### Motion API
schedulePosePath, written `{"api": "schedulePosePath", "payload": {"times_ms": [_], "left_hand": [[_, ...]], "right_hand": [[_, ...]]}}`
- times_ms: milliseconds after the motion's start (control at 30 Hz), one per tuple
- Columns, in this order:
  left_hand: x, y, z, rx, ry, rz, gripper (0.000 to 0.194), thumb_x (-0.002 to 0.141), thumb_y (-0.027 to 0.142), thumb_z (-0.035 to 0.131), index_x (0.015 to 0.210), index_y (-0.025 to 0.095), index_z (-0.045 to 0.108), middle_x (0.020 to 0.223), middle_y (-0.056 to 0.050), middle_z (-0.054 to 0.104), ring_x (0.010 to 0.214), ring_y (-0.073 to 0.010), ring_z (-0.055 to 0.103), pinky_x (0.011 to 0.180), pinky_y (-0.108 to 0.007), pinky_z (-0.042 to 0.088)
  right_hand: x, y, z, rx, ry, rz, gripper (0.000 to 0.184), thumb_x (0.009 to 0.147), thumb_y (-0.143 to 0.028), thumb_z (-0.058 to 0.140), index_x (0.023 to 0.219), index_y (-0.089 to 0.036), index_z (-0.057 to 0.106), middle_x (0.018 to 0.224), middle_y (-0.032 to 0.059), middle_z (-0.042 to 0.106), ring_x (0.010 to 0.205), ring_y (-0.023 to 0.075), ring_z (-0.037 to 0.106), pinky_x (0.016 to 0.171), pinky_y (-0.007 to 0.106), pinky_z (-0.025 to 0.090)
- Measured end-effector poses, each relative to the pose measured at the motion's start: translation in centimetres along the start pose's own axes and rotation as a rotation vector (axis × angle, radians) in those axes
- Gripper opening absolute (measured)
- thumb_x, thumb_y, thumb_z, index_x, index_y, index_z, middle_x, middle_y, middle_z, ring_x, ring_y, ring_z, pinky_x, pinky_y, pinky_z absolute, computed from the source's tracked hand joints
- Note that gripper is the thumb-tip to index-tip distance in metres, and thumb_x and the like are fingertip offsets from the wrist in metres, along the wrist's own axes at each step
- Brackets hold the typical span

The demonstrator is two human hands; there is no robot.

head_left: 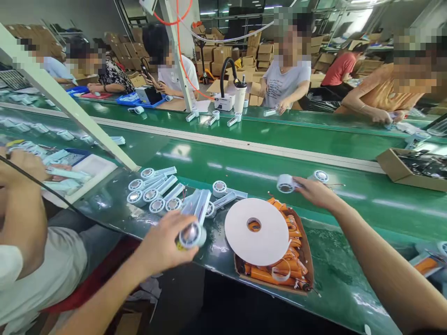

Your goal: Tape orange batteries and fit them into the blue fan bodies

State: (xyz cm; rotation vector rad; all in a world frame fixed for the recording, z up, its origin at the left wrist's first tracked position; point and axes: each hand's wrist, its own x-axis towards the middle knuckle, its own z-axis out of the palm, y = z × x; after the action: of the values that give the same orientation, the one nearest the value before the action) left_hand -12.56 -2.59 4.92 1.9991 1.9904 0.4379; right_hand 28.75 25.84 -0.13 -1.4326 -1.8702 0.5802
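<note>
My left hand (171, 239) grips a light-blue handheld fan housing (191, 236) by its round end, over the near edge of the bench. The housing's straight handle points up and away. Out over the green belt, my right hand (312, 190) is closed on another fan housing (285, 184), whose round end faces left. Several similar fan housings (157, 204) lie in a cluster beyond my left hand. Between my hands sits a carton (309, 260) of orange-wrapped parts (295, 267) with thin wires. A large white roll (240, 232) rests on top of them.
One fan housing (320, 176) lies on the green conveyor belt (223, 160) just past my right hand. An open box (394, 167) of dark parts stands at the right. A slanted white post (70, 100) rises at the left, beside a co-worker's arm (30, 218). Other people sit across.
</note>
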Motion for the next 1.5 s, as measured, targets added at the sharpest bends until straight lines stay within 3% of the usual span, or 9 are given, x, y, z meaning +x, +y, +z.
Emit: {"api": "schedulePosePath", "payload": {"times_ms": [100, 267, 400, 600, 833, 967, 1233, 1367, 1500], "left_hand": [[-5.4, -1.2, 4.8, 0.008, -0.012, -0.056, 0.049, 0.072, 0.040, 0.074, 0.121, 0.040, 0.076, 0.118, -0.002, 0.080, 0.131, -0.0407, 0.065, 0.096, -0.051, 0.067], [-6.4, -0.4, 9.5, 0.029, -0.067, -0.011, 0.065, 0.066, 0.049, 0.076, 0.129, 0.065, 0.070, 0.121, 0.003, 0.079, 0.141, -0.0458, 0.060, 0.109, -0.060, 0.063], [-4.8, -0.8, 9.4, 0.090, -0.094, 0.160, 0.063, 0.066, 0.051, 0.075, 0.129, 0.060, 0.074, 0.120, 0.000, 0.080, 0.139, -0.0489, 0.061, 0.111, -0.062, 0.061], [0.5, -2.6, 10.5, 0.177, 0.187, 0.378, 0.025, 0.077, 0.041, 0.065, 0.095, 0.031, 0.079, 0.088, -0.010, 0.078, 0.100, -0.0443, 0.075, 0.085, -0.063, 0.065], [0.0, 3.0, 8.9, 0.111, 0.342, 0.167, 0.067, 0.086, 0.055, 0.070, 0.138, 0.015, 0.058, 0.133, -0.021, 0.069, 0.137, -0.0471, 0.057, 0.114, -0.068, 0.051], [1.7, 6.1, 8.1, 0.047, 0.323, 0.078, 0.050, 0.098, 0.046, 0.061, 0.140, 0.019, 0.057, 0.150, -0.017, 0.062, 0.146, -0.0390, 0.054, 0.124, -0.061, 0.044], [8.6, 8.3, 6.4, -0.313, -0.211, 0.130, 0.092, 0.086, 0.046, 0.078, 0.167, 0.024, 0.039, 0.171, -0.012, 0.044, 0.155, -0.0315, 0.048, 0.127, -0.046, 0.044], [8.6, 8.3, 5.2, -0.178, -0.278, 0.177, 0.093, 0.080, 0.037, 0.083, 0.165, 0.025, 0.046, 0.168, -0.010, 0.049, 0.153, -0.0316, 0.051, 0.125, -0.043, 0.046], [6.4, 10.4, 5.9, -0.094, -0.058, 0.268, 0.086, 0.083, 0.040, 0.085, 0.161, 0.027, 0.051, 0.155, -0.012, 0.058, 0.149, -0.0335, 0.050, 0.127, -0.050, 0.043]], "right_hand": [[-5.5, 1.9, -2.6, -0.079, -0.188, 0.125, 0.008, 0.080, -0.029, 0.077, 0.072, -0.029, 0.076, 0.071, 0.0059, 0.077, 0.065, 0.0277, 0.070, 0.072, 0.043, 0.057], [-12.6, 4.1, -5.6, -0.160, -0.141, 0.380, 0.027, 0.086, -0.025, 0.072, 0.059, -0.032, 0.069, 0.085, 0.0160, 0.080, 0.078, 0.0310, 0.075, 0.077, 0.047, 0.056], [-15.9, 3.5, -6.7, -0.218, -0.126, 0.360, 0.020, 0.086, -0.032, 0.069, 0.067, -0.029, 0.076, 0.087, 0.0129, 0.082, 0.082, 0.0333, 0.077, 0.077, 0.045, 0.058], [-19.4, 2.7, -5.2, -0.318, -0.038, 0.158, 0.033, 0.099, -0.033, 0.053, 0.082, -0.024, 0.080, 0.087, 0.0068, 0.084, 0.082, 0.0252, 0.076, 0.077, 0.033, 0.055], [-20.6, 4.9, -3.3, -0.276, 0.220, 0.072, 0.038, 0.101, -0.045, 0.052, 0.114, -0.019, 0.077, 0.125, 0.0208, 0.077, 0.120, 0.0369, 0.065, 0.107, 0.056, 0.047], [-20.9, 5.2, -3.1, -0.205, 0.294, -0.035, 0.034, 0.102, -0.046, 0.053, 0.113, -0.023, 0.076, 0.123, 0.0163, 0.077, 0.119, 0.0363, 0.065, 0.107, 0.059, 0.048], [-20.5, 1.7, -5.0, -0.002, 0.306, -0.146, 0.017, 0.100, -0.040, 0.059, 0.104, -0.035, 0.075, 0.118, 0.0136, 0.077, 0.115, 0.0440, 0.069, 0.105, 0.072, 0.049], [-19.7, -2.2, -3.9, 0.353, 0.166, -0.041, 0.021, 0.098, -0.055, 0.063, 0.107, -0.038, 0.073, 0.109, 0.0104, 0.077, 0.097, 0.0400, 0.075, 0.090, 0.065, 0.060], [-20.3, -7.9, -1.8, 0.702, -0.274, 0.089, 0.051, 0.093, -0.069, 0.065, 0.112, -0.023, 0.071, 0.095, 0.0101, 0.080, 0.074, 0.0270, 0.076, 0.068, 0.042, 0.063]]}}
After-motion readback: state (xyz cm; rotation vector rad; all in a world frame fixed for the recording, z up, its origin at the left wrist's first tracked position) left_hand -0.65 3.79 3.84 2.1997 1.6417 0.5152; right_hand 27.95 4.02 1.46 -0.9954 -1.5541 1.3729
